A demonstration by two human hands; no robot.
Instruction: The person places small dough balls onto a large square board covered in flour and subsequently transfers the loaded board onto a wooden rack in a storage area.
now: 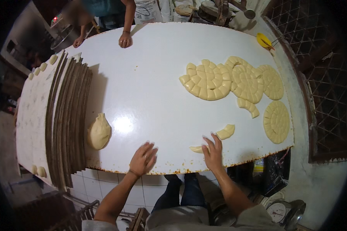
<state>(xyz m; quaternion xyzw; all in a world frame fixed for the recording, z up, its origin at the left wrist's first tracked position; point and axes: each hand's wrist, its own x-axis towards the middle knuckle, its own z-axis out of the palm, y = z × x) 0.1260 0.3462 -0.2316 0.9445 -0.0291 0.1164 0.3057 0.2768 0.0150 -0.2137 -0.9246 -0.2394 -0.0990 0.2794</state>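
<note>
The two hands are held well apart over a white table [154,96], and nothing is gripped by either one. The left hand [143,158] is held near the front edge, with its fingers a little bent and no dough close by. The right hand [214,152] is held with its fingers spread. Just by its thumb a thin bit of dough [196,149] can be seen, and a bigger piece of dough [226,132] is seen just past its fingertips. Whether either piece is touched cannot be told. Farther off, on the right side of the table, four flat dough rounds [208,81] marked with cut lines are laid out, three of them in a row and one nearer the front. A short strip of dough [248,107] is set beside the middle one. On the left, a big lump of dough [99,133] is set next to a tall stack of boards [69,115]. Across the table, a hand of another person [125,39] is rested on the far edge.
</note>
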